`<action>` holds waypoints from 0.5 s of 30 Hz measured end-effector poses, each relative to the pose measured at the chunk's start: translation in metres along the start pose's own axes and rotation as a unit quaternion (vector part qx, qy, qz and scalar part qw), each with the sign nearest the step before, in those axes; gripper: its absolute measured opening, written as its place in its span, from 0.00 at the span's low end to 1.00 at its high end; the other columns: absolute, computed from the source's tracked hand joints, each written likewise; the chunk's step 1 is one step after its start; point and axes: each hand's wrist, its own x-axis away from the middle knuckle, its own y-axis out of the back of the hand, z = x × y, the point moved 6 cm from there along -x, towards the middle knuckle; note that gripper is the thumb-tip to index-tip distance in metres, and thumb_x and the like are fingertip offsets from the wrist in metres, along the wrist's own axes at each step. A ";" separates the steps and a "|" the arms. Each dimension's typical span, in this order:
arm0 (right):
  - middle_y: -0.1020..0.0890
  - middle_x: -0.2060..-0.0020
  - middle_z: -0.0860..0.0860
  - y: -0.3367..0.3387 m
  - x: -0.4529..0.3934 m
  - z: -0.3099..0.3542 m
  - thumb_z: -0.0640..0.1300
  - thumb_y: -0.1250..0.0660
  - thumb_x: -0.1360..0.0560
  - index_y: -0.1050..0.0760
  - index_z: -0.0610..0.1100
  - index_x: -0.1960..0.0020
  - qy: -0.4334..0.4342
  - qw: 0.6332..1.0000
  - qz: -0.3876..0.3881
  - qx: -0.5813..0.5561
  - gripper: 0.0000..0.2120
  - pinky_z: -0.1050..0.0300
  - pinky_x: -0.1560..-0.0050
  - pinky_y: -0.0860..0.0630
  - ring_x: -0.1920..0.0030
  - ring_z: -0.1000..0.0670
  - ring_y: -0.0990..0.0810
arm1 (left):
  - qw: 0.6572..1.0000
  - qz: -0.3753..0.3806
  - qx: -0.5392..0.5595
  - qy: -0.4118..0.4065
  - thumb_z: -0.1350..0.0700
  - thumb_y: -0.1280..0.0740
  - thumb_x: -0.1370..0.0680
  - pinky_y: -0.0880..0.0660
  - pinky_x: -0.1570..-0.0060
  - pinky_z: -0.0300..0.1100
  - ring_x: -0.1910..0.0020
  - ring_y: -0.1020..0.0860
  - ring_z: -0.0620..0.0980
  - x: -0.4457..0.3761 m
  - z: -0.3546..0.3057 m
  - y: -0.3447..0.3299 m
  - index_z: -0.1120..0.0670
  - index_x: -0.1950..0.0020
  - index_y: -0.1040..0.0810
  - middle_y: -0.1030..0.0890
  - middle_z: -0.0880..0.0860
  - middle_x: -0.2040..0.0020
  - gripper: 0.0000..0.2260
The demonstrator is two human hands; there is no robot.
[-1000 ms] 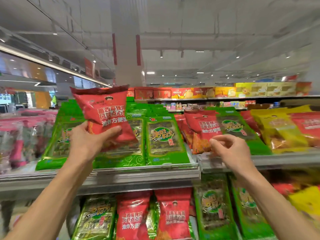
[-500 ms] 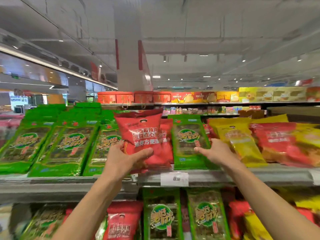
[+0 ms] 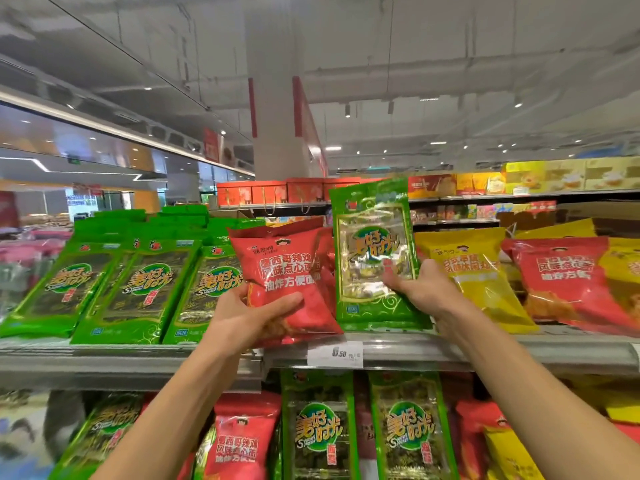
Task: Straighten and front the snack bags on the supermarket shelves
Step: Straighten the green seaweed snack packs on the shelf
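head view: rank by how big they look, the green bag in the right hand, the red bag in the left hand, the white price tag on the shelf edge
1. green bag, tallest
2. red bag, slightly smaller; both bags are held near the camera, so this order is unsure
3. white price tag, clearly smallest

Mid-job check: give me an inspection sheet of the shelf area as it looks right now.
Surface: upper shelf, metal lip, with a price tag on its edge.
Job's things: red snack bag and green seaweed bag, both held at the shelf front.
Clutter: a row of green bags to the left, a yellow bag and a red bag to the right; mixed bags on the lower shelf.
Grips: left hand grips the red snack bag; right hand grips the green seaweed bag.
Cables: nothing seen.
Surroundings: pillar, boxed goods on far shelving.
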 end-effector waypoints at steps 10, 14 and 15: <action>0.17 0.45 0.43 0.098 0.039 0.006 0.51 0.26 0.25 0.24 0.41 0.36 0.118 0.976 -0.179 0.038 0.22 0.39 0.39 0.23 0.44 0.41 0.19 | 0.998 -0.005 0.028 -0.064 0.52 0.18 0.35 0.19 0.63 0.38 0.59 0.14 0.46 -0.012 -0.016 -0.078 0.51 0.46 0.23 0.14 0.45 0.58 0.22; 0.16 0.46 0.44 0.129 0.049 -0.017 0.50 0.26 0.25 0.23 0.42 0.39 0.083 0.975 -0.207 0.013 0.19 0.37 0.38 0.24 0.45 0.40 0.19 | 0.998 0.049 0.012 -0.048 0.52 0.19 0.34 0.17 0.56 0.45 0.57 0.15 0.46 -0.026 -0.007 -0.130 0.51 0.45 0.22 0.14 0.47 0.56 0.21; 0.16 0.47 0.44 0.135 0.051 -0.021 0.49 0.25 0.25 0.22 0.42 0.39 0.084 0.973 -0.214 0.014 0.18 0.37 0.39 0.24 0.46 0.40 0.18 | 0.998 0.055 0.009 -0.040 0.52 0.19 0.34 0.17 0.54 0.46 0.57 0.15 0.46 -0.030 -0.004 -0.138 0.51 0.44 0.22 0.14 0.47 0.55 0.21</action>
